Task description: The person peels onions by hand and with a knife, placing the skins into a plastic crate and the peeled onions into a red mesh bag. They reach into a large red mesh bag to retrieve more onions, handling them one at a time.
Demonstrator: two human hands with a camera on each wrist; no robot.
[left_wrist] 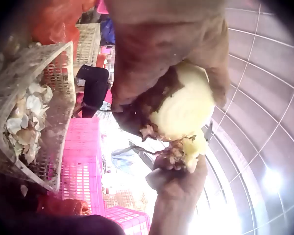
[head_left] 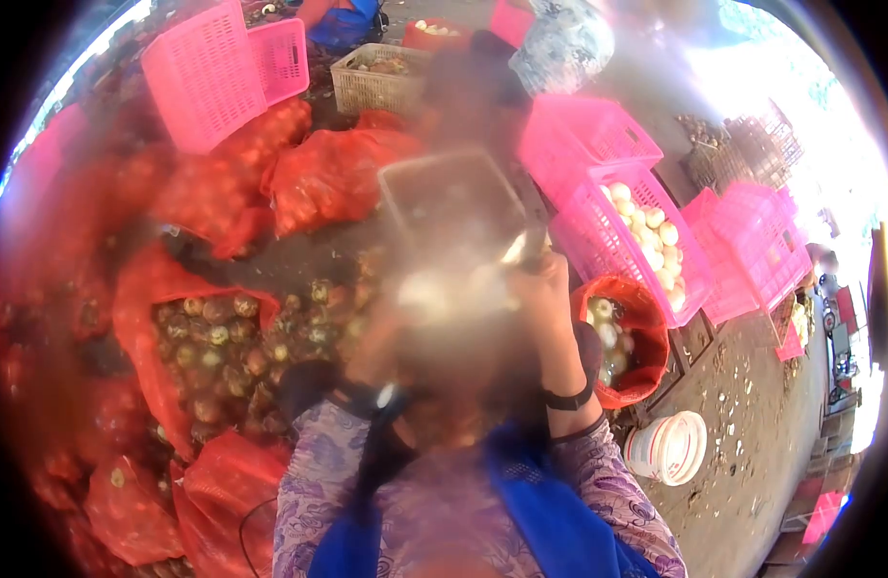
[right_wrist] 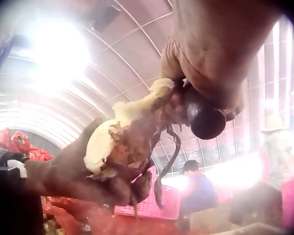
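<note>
My left hand (left_wrist: 169,41) grips a partly peeled onion (left_wrist: 183,105), its pale flesh bare on one side and brown skin left on the other. Opposite it, my right hand (right_wrist: 210,54) holds a knife by its dark, round-ended handle (right_wrist: 207,121). A bright blade (head_left: 514,249) shows beside that hand in the head view. Torn skin and a pale strip of peel (right_wrist: 137,105) stretch from the onion to the right fingers. Blur covers much of both hands in the head view. Below them stands a pale crate (left_wrist: 63,122) with loose peelings inside.
Unpeeled onions (head_left: 222,356) spill from red mesh sacks (head_left: 150,337) on the left. To the right are a pink crate (head_left: 598,226) of peeled onions, a red-rimmed container (head_left: 651,361) with more, and a white bucket (head_left: 641,451). Another person (right_wrist: 198,188) sits farther off.
</note>
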